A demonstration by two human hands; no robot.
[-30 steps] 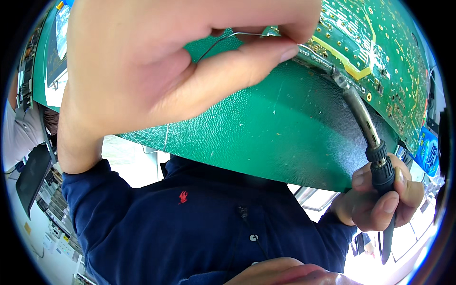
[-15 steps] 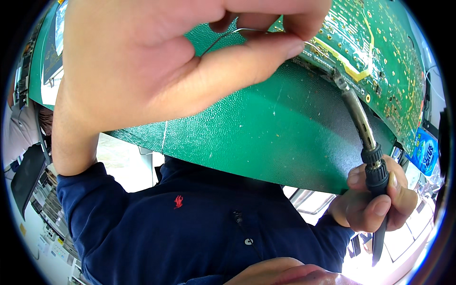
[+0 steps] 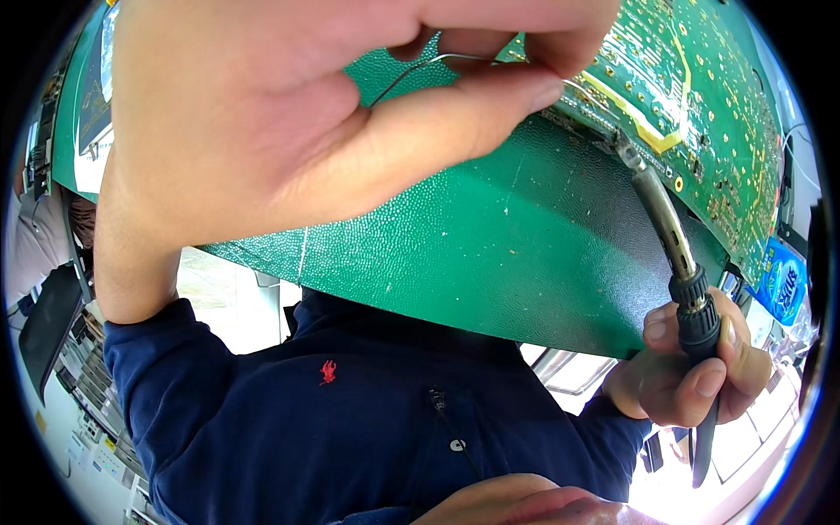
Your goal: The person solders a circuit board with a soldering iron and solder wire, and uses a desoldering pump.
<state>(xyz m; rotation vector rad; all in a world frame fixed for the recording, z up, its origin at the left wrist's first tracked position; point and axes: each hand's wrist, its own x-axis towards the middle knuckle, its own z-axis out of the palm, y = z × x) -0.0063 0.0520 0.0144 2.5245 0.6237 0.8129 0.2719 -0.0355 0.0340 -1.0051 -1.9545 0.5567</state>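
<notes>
My left hand (image 3: 280, 140) fills the upper left, thumb and finger pinched on thin silvery solder wire (image 3: 415, 70) just above the edge of a green circuit board (image 3: 726, 122) with gold pads. My right hand (image 3: 665, 367), at lower right, grips a soldering iron (image 3: 660, 210) by its black handle. The iron's tip rests at a row of joints along the board's near edge, beside the wire's end; whether they touch is hard to tell. Under the board and my left hand lies a textured green mat (image 3: 472, 245).
A blue packet (image 3: 781, 280) lies at the right edge near a white cable. Behind my left wrist are papers and a dark booklet (image 3: 94, 122). Another person's light sleeve (image 3: 35, 241) and a black panel (image 3: 48, 328) show at far left.
Over the last second my left thumb tip has shifted slightly right along the wire. My right hand and the iron's handle have moved a little left and up.
</notes>
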